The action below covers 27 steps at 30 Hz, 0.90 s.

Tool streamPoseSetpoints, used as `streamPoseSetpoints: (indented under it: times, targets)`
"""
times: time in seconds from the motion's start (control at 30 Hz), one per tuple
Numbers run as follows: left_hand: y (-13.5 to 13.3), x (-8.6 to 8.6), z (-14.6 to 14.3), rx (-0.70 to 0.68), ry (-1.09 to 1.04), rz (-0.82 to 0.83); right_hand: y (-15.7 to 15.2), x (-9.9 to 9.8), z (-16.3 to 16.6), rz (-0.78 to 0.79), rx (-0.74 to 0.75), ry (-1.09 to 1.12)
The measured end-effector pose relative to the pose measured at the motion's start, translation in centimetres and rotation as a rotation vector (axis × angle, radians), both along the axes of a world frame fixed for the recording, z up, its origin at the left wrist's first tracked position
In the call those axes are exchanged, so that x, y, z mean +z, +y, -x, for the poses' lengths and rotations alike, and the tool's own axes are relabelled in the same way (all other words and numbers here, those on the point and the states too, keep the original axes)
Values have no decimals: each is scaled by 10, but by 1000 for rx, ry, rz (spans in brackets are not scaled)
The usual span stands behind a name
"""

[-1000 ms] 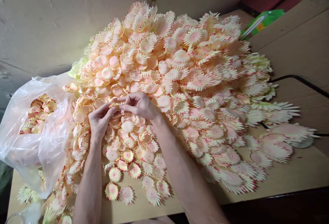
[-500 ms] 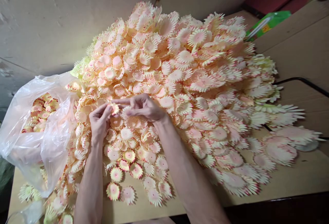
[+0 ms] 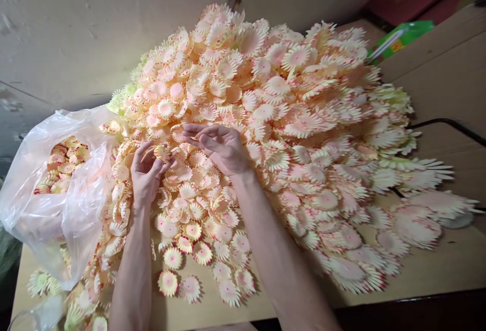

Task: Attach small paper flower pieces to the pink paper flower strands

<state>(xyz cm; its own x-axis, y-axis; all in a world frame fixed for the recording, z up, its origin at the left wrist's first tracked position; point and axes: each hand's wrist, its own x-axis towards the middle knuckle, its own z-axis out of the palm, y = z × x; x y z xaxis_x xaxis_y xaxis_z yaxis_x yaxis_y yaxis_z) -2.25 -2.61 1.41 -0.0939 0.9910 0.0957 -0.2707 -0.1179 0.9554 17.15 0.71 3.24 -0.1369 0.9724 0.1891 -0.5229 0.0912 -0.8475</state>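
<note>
My left hand (image 3: 147,169) is closed around a small artificial flower piece (image 3: 162,153), cream with red-tipped petals, held between thumb and fingers. To its right, my right hand (image 3: 222,150) is raised over the pile with its fingers stretched out and apart; I see nothing in it. Beneath and behind both hands spreads a large heap of artificial flower petal pieces (image 3: 266,112), pale pink and cream with red edges. Several loose flower pieces (image 3: 167,283) lie flat between my forearms.
At left stands a translucent plastic bag (image 3: 87,209) holding more flower pieces (image 3: 66,161). The wooden table (image 3: 429,265) has its front edge near me. A wall (image 3: 94,27) rises behind. On the right are a cardboard box (image 3: 440,78), a green packet (image 3: 410,35) and a black cable (image 3: 451,124).
My right hand has moved up and right, away from my left hand, and its fingers have spread. My left hand keeps the flower piece, now slightly lower and further left.
</note>
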Motion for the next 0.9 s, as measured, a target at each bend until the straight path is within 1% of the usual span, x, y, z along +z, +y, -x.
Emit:
streamPoseSetpoints:
  times: [0.07, 0.13, 0.2, 0.3, 0.4, 0.47, 0.63, 0.9]
  targets:
    - [0, -1, 0, -26, 2, -1, 0, -2, 2, 13, -64, -57]
    - [-1, -3, -1, -45, 1, 15, 0, -5, 4, 30, -72, -137]
    - [-1, -5, -1, -59, 5, 41, -1, -6, 6, 36, -31, -181]
    - [-1, -5, -1, -71, 12, 47, -2, -4, 7, 35, 85, -181]
    - [0, -5, -1, -63, 29, -2, -3, -1, 7, 41, 212, -171]
    - [1, -4, -1, -62, 46, -40, -4, 1, 7, 48, 265, -159]
    - [3, -4, -1, -71, 72, -81, -3, 0, 7, 63, 303, -134]
    - [3, -8, 0, -88, 84, -88, -2, -3, 7, 54, 296, -156]
